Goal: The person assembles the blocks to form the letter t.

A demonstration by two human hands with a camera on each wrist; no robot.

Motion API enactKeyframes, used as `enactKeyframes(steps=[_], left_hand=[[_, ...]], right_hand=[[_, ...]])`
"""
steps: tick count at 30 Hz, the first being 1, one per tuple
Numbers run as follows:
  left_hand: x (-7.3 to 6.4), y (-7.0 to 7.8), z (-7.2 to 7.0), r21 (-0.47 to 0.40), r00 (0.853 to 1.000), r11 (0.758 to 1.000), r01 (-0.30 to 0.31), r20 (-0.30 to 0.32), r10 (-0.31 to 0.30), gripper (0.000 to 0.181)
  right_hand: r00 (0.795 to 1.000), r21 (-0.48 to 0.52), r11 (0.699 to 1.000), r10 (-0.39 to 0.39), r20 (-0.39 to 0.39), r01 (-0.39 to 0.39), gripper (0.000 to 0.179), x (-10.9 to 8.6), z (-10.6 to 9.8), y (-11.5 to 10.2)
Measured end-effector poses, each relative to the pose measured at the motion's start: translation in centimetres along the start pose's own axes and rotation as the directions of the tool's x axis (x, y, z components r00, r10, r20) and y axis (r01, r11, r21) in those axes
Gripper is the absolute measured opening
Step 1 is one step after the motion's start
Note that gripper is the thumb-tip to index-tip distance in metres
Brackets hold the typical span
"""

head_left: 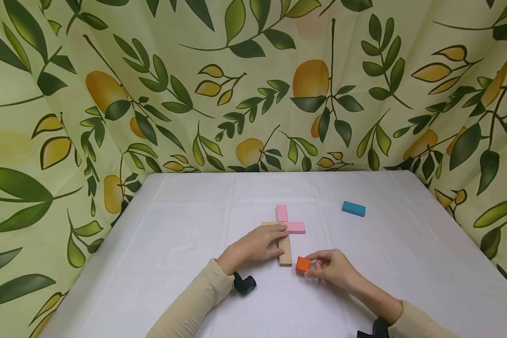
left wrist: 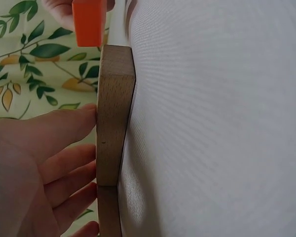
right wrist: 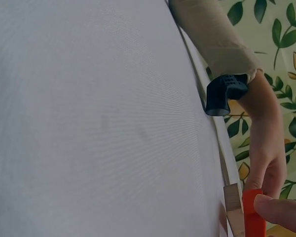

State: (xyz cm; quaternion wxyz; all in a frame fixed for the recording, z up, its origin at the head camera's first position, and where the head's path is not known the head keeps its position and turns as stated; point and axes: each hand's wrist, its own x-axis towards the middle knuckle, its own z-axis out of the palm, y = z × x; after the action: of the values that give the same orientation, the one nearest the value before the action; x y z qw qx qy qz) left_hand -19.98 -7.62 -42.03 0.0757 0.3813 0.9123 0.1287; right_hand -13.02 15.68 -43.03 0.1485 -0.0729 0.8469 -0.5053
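Observation:
My left hand (head_left: 257, 243) rests with extended fingers on natural wood blocks. One wood block (head_left: 285, 253) points toward me; another wood block (head_left: 270, 223) lies at its far end, partly covered by the hand. Touching this group are two pink blocks, one upright in line (head_left: 281, 213) and one sideways to the right (head_left: 295, 227). In the left wrist view, the fingertips touch the upper face of the wood block (left wrist: 113, 123). Between thumb and fingers, my right hand (head_left: 334, 270) pinches an orange block (head_left: 303, 265), which appears raised off the cloth beside the near wood block.
A blue block (head_left: 354, 209) lies apart on the white tablecloth (head_left: 186, 211), toward the back right. Behind the table hangs a leaf-patterned curtain (head_left: 253, 94). Black wrist devices (head_left: 245, 284) are worn at both sleeves.

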Motion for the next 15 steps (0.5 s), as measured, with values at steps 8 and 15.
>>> enactKeyframes(steps=[8, 15], left_hand=[[-0.04, 0.12, 0.01, -0.018, 1.000, 1.000, 0.014, 0.006, -0.014, 0.051], [-0.06, 0.12, -0.02, -0.017, 1.000, 1.000, 0.010, 0.004, -0.010, 0.051]], right_hand=[[1.000, 0.006, 1.000, -0.015, 0.024, 0.015, 0.041, -0.20, 0.49, 0.05], [0.999, -0.009, 1.000, -0.003, 0.032, 0.003, 0.042, -0.37, 0.70, 0.14]])
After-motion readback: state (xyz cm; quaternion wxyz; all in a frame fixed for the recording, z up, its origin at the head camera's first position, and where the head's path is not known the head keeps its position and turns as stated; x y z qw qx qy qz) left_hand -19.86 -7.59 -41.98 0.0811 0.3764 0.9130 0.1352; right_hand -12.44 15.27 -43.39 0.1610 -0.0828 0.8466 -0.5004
